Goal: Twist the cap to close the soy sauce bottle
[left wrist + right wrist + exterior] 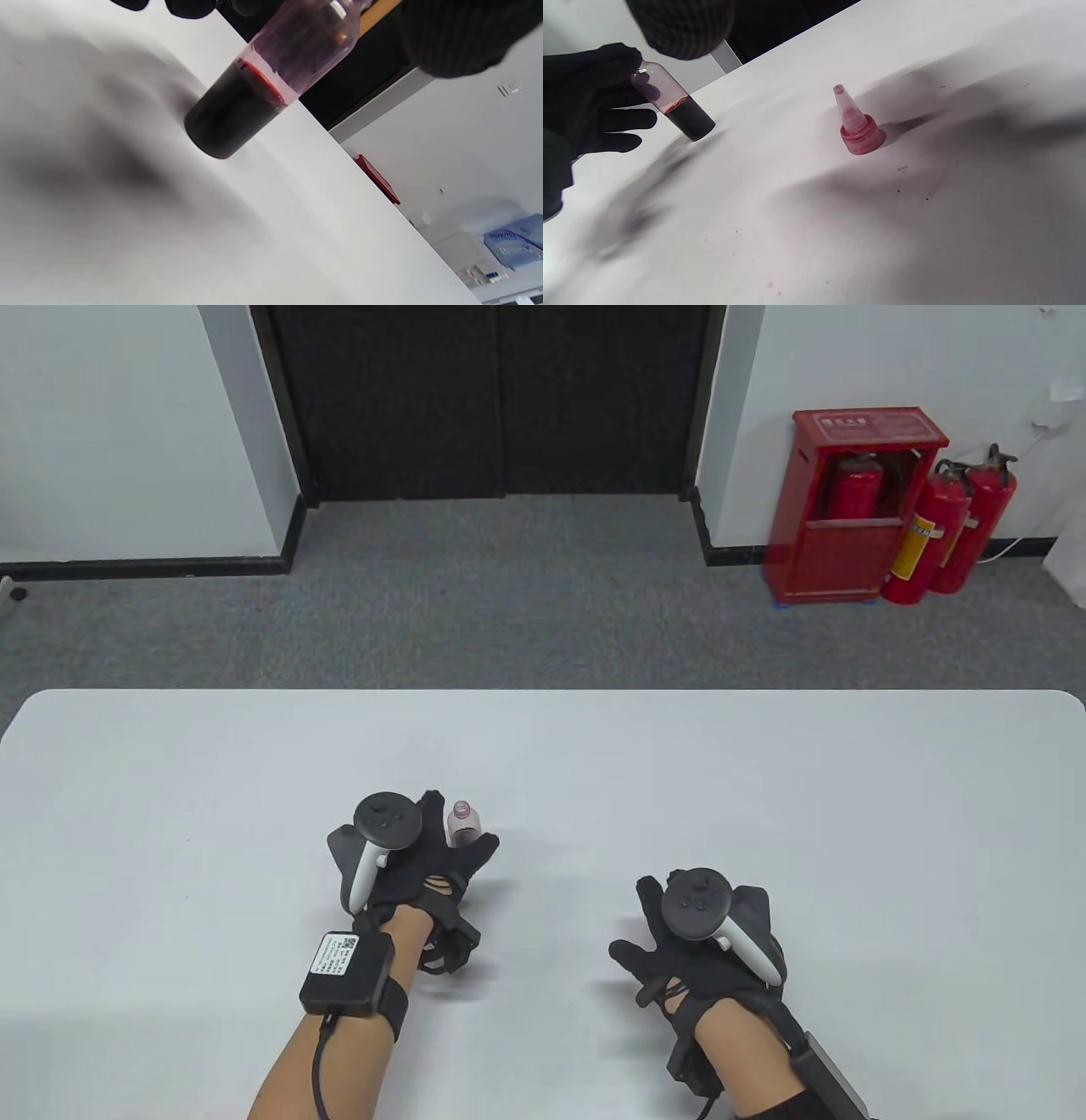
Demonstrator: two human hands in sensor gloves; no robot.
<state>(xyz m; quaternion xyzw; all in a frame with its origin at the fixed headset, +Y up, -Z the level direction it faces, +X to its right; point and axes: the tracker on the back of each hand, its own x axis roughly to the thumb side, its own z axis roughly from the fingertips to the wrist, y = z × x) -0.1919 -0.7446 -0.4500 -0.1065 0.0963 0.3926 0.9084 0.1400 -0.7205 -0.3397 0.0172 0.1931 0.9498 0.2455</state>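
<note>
Right hand [700,937] above cap [859,127], left hand [416,857] gripping bottle [463,821]

Cap [859,129] on table [764,780], right of bottle [678,108]

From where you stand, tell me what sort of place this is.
Probably an office or lab room, not a kitchen: grey carpet, dark double doors, and a red extinguisher cabinet against the white wall, with a plain white table.
</note>
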